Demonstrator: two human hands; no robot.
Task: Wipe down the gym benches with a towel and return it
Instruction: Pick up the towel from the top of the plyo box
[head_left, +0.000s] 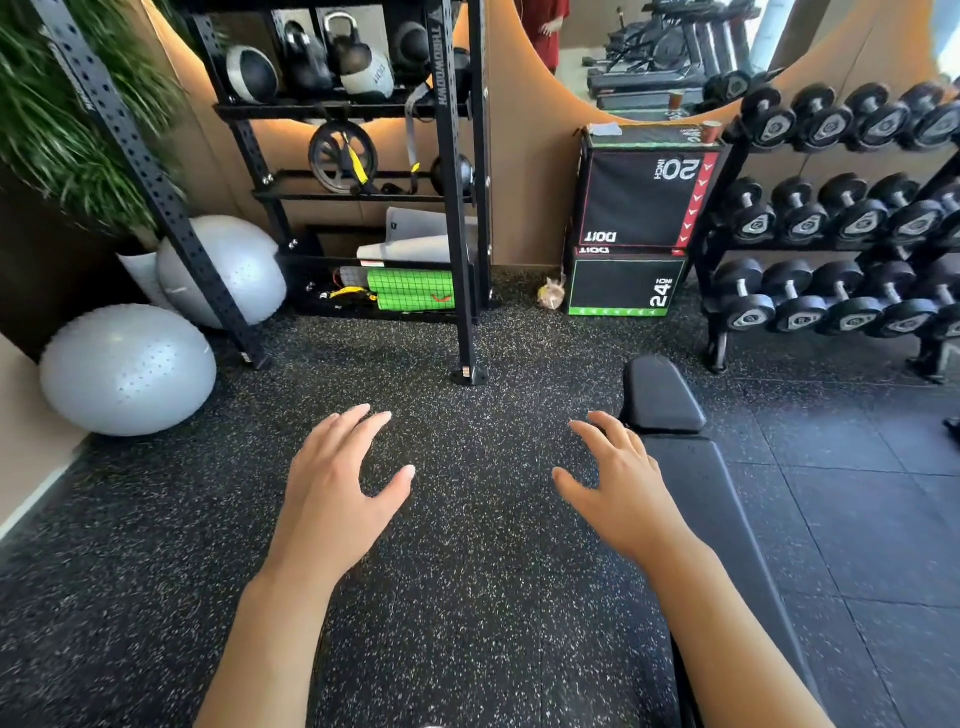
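My left hand (340, 480) hovers palm down over the speckled rubber floor, fingers spread and relaxed, holding nothing. My right hand (621, 480) is held the same way, empty, just left of a black padded gym bench (706, 499) whose seat pad (662, 395) points away from me. The bench runs from the lower right toward the middle. A small pale folded cloth (605, 129), possibly a towel, lies on top of the stacked plyo boxes (641, 200) against the far wall.
A black storage rack (460, 208) with kettlebells, balls and mats stands ahead. Two grey exercise balls (127, 369) sit at the left by a plant. A dumbbell rack (831, 218) fills the right. A crumpled wrapper (551, 293) lies beside the boxes.
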